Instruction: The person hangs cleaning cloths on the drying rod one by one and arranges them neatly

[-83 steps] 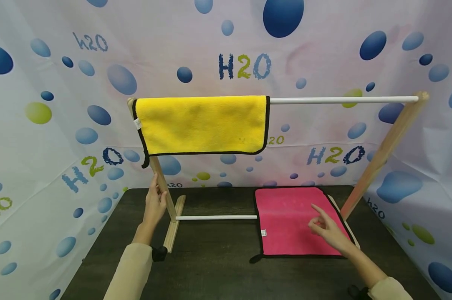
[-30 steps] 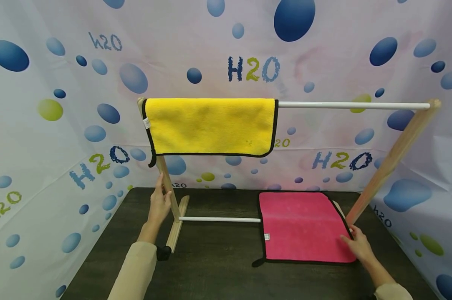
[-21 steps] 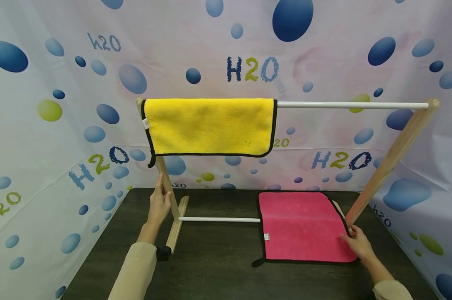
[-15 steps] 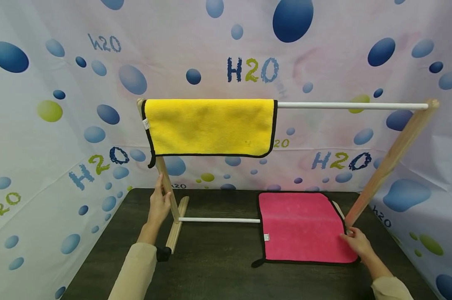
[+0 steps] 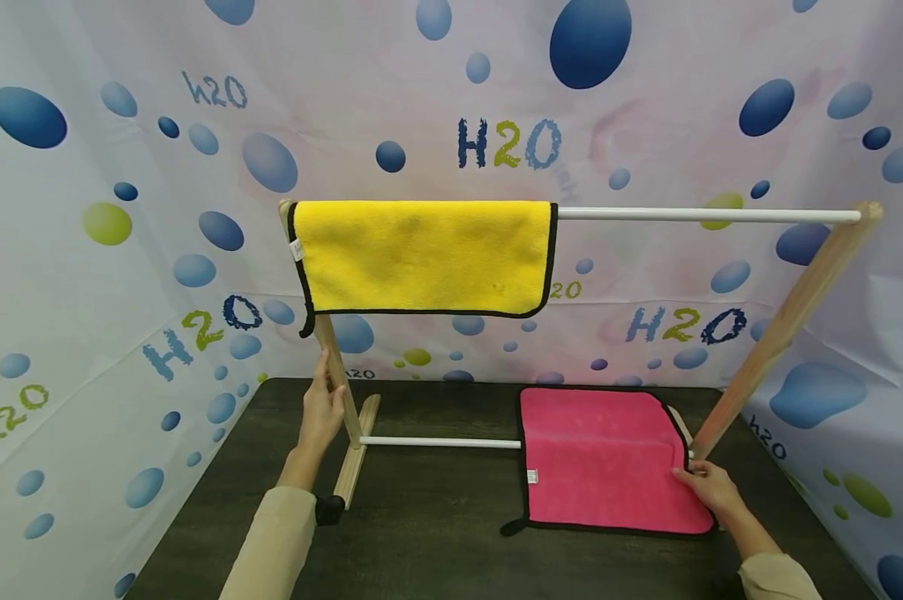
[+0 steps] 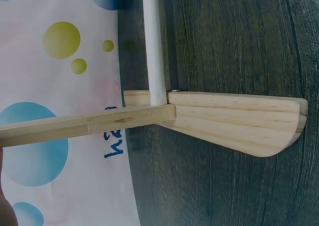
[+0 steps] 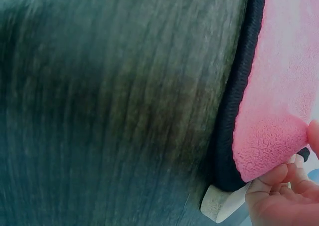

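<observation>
A pink towel [image 5: 601, 467] with black edging lies at the right of the rack, covering part of the lower white rod [image 5: 443, 442]. My right hand [image 5: 714, 492] pinches its right edge between thumb and fingers; in the right wrist view that edge of the towel [image 7: 279, 141] is raised in a fold at the fingertips. My left hand [image 5: 319, 417] touches the left wooden post [image 5: 338, 367] with its fingers fairly straight. Above, a yellow towel [image 5: 421, 258] hangs over the left half of the upper white rod [image 5: 706, 215].
The right wooden post [image 5: 789, 325] slants up beyond my right hand. The left foot [image 6: 234, 121] of the rack stands on the dark wooden table [image 5: 421, 550]. A curtain [image 5: 451, 83] with blue spots and H2O lettering encloses the back and sides.
My right hand first hovered over the pink towel with a finger pointing, then moved right to its edge. It now lifts that edge slightly and draws it inward. The left hand stays at the post.
</observation>
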### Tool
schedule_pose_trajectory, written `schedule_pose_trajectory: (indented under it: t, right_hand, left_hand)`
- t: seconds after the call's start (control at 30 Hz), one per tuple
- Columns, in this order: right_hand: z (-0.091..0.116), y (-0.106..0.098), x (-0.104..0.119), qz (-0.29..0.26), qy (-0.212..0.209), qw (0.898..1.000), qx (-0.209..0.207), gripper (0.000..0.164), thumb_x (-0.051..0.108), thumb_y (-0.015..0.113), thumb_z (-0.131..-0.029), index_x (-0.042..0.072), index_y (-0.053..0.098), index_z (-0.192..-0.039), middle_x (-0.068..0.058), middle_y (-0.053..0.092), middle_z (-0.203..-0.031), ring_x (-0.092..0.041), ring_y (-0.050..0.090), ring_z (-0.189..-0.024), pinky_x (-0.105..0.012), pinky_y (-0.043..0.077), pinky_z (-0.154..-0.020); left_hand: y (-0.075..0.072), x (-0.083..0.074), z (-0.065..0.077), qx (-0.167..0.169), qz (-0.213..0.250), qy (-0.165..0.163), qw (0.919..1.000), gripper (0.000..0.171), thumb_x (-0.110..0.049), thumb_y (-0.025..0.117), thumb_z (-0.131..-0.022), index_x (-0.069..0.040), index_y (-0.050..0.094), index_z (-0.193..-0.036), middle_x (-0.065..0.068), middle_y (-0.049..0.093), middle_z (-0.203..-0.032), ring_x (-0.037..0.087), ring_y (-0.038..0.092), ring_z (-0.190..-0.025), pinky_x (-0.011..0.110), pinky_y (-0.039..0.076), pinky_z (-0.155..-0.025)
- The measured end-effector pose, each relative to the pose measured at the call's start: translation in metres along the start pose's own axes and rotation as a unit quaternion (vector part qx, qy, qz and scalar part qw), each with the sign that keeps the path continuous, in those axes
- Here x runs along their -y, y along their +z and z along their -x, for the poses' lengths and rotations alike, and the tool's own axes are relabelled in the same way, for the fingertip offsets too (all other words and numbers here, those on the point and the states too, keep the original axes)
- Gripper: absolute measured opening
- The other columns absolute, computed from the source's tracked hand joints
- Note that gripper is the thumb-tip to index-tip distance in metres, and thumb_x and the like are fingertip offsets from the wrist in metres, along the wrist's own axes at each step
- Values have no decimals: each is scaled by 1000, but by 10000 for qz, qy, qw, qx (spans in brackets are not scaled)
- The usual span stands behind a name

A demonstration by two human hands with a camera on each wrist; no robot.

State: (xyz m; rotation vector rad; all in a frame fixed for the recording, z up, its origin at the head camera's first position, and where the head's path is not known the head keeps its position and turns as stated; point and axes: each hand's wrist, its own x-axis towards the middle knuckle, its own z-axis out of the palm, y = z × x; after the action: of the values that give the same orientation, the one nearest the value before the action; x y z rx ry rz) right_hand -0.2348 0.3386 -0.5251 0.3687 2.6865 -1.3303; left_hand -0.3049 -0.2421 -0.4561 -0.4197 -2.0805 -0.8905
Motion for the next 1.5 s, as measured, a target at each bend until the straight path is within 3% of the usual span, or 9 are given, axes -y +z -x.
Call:
schedule_pose_trajectory:
  t: [0.23,0.57,0.73,0.9,0.97,1.13,1.37,1.43,1.5]
  right_hand:
    - [2,-1,3,90,-78,9995,-302,54,27,55,-89,-20,38,-110,-38,45,-105,-41,50,-91,-36,47,-68]
    - [6,-6,7,116,-184,9988,-442,44,29,55,-89,-13,49,-97,-29,50,-97,-31,51,-84,-28,42,-62]
    - [5,-8,9,179,-261,9993,-216,52,27,51,-90,-20,44,-111,-37,46,-108,-36,52,-90,-28,44,-65]
    - [2,-9,10,-57,-289,9995,89,52,24,48,-93,-22,41,-117,-37,45,-113,-24,55,-86,-29,46,-68]
    - [2,-10,12,-325,-243,9984,381,55,24,45,-95,-21,36,-125,-39,38,-123,-32,54,-98,-34,48,-78]
    - [4,-13,22,-1008,-171,9891,1057,67,27,37,-99,-19,7,-137,-41,10,-139,-50,19,-128,-52,33,-100]
    - [12,-20,52,-1415,-376,9785,1450,72,30,37,-99,-12,-5,-140,-38,1,-142,-49,10,-131,-56,27,-102]
    - [14,-22,63,-1567,-471,9737,1586,73,29,38,-98,-8,-8,-141,-36,-5,-144,-48,6,-132,-51,31,-102]
    - [16,-24,74,-1697,-638,9692,1670,73,29,39,-98,-6,-9,-142,-35,-5,-144,-44,15,-131,-42,39,-97]
  left_hand:
    - [2,0,0,-22,-15,62,10000,74,19,56,-79,-6,21,-140,38,48,-109,49,55,-93,52,51,-66]
    - [4,-2,-2,-54,49,82,9999,73,19,56,-78,-5,22,-139,38,49,-109,49,55,-94,52,51,-66]
    - [4,-4,-3,-39,70,55,10000,74,20,55,-78,-4,22,-139,38,47,-113,50,54,-95,52,51,-67]
    - [5,-4,-2,-74,54,77,9999,73,19,56,-78,-3,23,-139,38,46,-114,50,54,-95,52,51,-66]
    - [5,-3,-2,-67,45,69,9999,73,19,56,-79,-4,22,-139,38,46,-114,50,54,-95,52,51,-66]
    - [5,-2,-1,-37,15,82,10000,74,19,55,-79,-4,22,-140,37,47,-112,49,55,-94,52,51,-66]
    - [2,-3,-1,-82,-56,83,9999,76,20,55,-78,-6,21,-141,38,47,-111,49,55,-91,52,51,-64]
    - [2,-3,-1,-57,-70,31,10000,76,20,55,-78,-6,20,-141,38,47,-113,49,55,-92,52,51,-65]
    - [1,-2,0,-24,-63,-32,10000,76,21,55,-78,-6,20,-141,38,46,-113,49,55,-93,53,51,-66]
